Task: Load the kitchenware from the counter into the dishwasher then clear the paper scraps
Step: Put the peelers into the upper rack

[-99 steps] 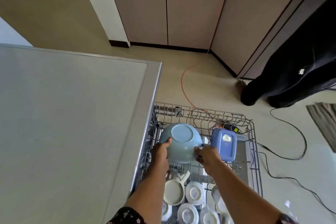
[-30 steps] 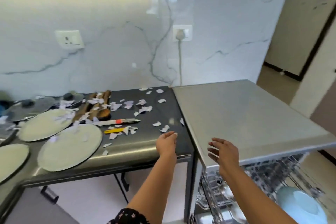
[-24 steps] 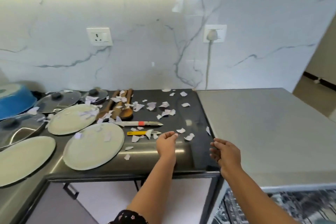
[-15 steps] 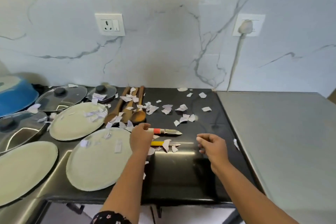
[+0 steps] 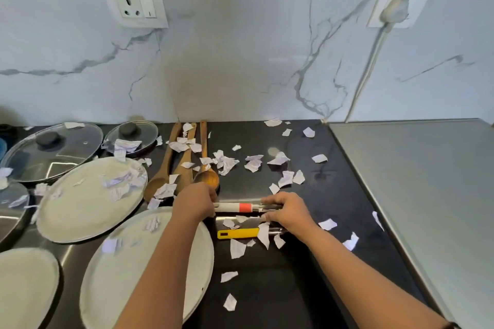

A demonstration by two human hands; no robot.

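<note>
On the black counter [image 5: 307, 275] a white-handled peeler with a red band [image 5: 235, 207] lies crosswise. My left hand [image 5: 195, 203] grips its handle end. My right hand [image 5: 287, 212] closes over its metal end, which the fingers hide. Just below lies a yellow-handled peeler [image 5: 239, 233], partly under a scrap. Three wooden spoons [image 5: 187, 163] lie behind my left hand. Pale round plates [image 5: 88, 197] sit at the left, one [image 5: 125, 270] under my left forearm. Torn paper scraps [image 5: 254, 163] are strewn over counter, plates and spoons.
Two glass lids [image 5: 50, 149] with black knobs rest at the back left. The steel dishwasher top [image 5: 427, 195] adjoins the counter on the right. A marble wall with a socket [image 5: 133, 4] and a plugged-in cable [image 5: 374, 48] closes off the back.
I turned from the dishwasher rack and the blue bowl to the counter. Both hands moved forward; the left took the white peeler's handle, and the right came onto its metal end.
</note>
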